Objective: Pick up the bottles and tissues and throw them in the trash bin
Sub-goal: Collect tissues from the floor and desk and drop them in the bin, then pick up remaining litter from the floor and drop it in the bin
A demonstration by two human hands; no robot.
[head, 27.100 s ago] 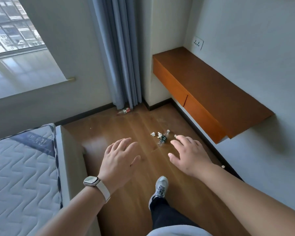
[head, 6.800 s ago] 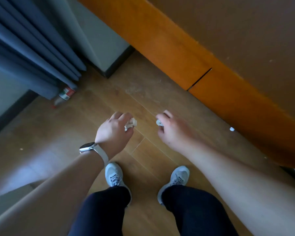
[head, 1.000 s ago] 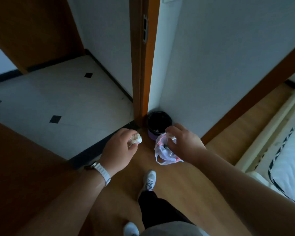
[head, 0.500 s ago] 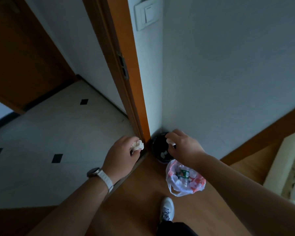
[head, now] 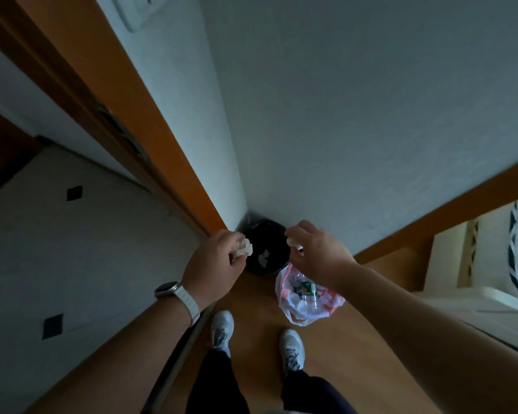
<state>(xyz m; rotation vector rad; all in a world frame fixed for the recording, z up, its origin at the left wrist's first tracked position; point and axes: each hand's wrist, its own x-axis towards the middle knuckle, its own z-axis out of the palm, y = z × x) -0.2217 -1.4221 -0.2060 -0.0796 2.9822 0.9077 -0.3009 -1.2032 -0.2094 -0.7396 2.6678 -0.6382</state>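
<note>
- Crumpled tissue [head: 243, 248] sits pinched in the curled fingers of your left hand [head: 216, 264]. The trash bin [head: 268, 237] lies just right of that hand and below it, in the wall corner.
- Your right hand [head: 314, 255] pinches a smaller tissue [head: 292, 242] at its fingertips, with the bin's mouth just to its left. The plastic bag [head: 299, 312] of bottles [head: 307, 289] hangs beneath that hand, short of the bin.
- Bring each hand inward until its wad is above the opening, then loosen the fingers; light paper likely drifts.
- Swing the bag forward and lower it in; it looks nearly as wide as the mouth.
</note>
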